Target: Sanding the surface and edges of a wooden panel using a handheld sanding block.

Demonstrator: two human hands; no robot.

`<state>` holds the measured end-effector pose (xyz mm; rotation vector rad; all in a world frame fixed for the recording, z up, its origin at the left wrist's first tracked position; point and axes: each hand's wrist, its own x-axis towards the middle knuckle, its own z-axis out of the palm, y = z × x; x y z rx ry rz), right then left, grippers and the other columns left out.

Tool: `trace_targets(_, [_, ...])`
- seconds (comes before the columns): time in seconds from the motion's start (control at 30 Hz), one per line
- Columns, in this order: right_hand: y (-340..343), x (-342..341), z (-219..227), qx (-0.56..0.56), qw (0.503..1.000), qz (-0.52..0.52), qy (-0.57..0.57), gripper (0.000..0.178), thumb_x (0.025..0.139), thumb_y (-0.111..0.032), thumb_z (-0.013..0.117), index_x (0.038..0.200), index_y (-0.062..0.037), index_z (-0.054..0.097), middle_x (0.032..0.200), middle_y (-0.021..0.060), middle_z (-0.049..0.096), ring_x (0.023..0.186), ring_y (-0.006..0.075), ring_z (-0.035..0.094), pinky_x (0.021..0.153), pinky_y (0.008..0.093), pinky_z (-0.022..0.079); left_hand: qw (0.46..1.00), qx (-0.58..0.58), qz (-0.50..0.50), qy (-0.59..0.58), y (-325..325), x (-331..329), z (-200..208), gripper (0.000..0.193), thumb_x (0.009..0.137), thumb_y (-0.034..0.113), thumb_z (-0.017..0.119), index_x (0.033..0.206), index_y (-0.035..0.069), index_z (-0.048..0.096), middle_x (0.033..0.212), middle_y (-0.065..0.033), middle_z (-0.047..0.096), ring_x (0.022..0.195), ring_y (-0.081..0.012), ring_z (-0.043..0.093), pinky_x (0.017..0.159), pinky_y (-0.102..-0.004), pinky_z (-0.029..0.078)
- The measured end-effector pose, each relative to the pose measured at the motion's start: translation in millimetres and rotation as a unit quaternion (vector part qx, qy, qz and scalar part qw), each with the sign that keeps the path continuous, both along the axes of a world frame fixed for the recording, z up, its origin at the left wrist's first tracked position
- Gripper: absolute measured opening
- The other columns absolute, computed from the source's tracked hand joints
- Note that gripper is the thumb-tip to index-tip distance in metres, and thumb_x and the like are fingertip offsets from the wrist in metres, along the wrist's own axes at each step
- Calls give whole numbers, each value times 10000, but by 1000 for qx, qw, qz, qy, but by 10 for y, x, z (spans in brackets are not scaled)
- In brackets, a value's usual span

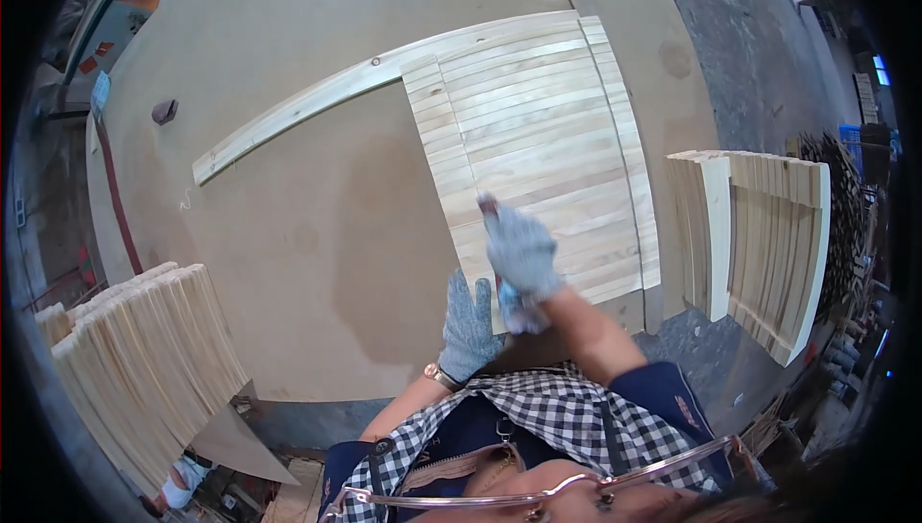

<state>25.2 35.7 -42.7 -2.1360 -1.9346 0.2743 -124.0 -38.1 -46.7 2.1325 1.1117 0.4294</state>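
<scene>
A panel of pale wooden slats (538, 129), laid side by side, rests on the broad brown board. My right hand (521, 252), in a grey glove, is closed over the lower left part of the panel. It grips a slim tool with a dark reddish end (488, 203) poking out past the fingers; its kind is mostly hidden. A bluish, blurred piece (523, 317) shows below that hand. A thin pale line runs up the slats from the tool's end. My left hand (467, 323), also gloved, has its fingers stretched out at the panel's lower left corner.
One long wooden strip (298, 110) lies along the panel's far edge and reaches left across the board (279, 302). Stacks of slats stand at lower left (154, 360) and at right (768, 235). A small dark lump (165, 112) sits at far left.
</scene>
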Motion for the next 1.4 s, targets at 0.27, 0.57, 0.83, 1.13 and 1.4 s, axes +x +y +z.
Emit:
trace_targets(0.27, [1007, 171, -45, 23, 996, -3, -81, 244, 698, -87, 490, 926, -7, 531, 754, 121, 509, 666, 266, 531, 551, 389, 431, 997, -72, -3, 34, -60, 42, -46, 766, 703, 289, 644, 1311, -7, 283, 1276, -400, 235, 1171, -546, 278, 957, -565, 271])
trace_targets(0.57, [295, -1, 2, -68, 996, 8, 48, 539, 731, -106, 474, 1238, 64, 400, 1192, 230, 472, 802, 305, 569, 695, 396, 462, 951, -303, 21, 57, 42, -8, -68, 869, 644, 270, 672, 1334, -19, 229, 1284, -409, 207, 1176, -556, 255, 964, -579, 251])
trace_targets(0.83, [1528, 261, -162, 34, 998, -17, -50, 210, 744, -104, 496, 921, -9, 555, 752, 116, 533, 655, 251, 530, 556, 382, 440, 998, -38, -36, 36, -183, -100, -312, 942, 506, 211, 714, 1305, -15, 268, 1261, -418, 235, 1152, -566, 279, 959, -583, 261])
trace_targets(1.13, [1826, 367, -13, 35, 996, -16, -82, 258, 748, -119, 495, 971, -4, 555, 778, 124, 525, 685, 270, 548, 561, 412, 450, 989, -131, 13, -70, -110, -26, -355, 983, 458, 236, 743, 1284, 6, 261, 1212, -395, 308, 1102, -554, 347, 917, -630, 269])
trace_targets(1.4, [1225, 98, -112, 180, 983, 8, -24, 233, 760, -131, 491, 972, -70, 568, 785, 100, 542, 657, 246, 551, 531, 406, 452, 938, -306, 151, -63, 11, -34, -122, 728, 637, 233, 661, 1251, 53, 314, 1178, -377, 353, 1067, -550, 376, 905, -630, 274])
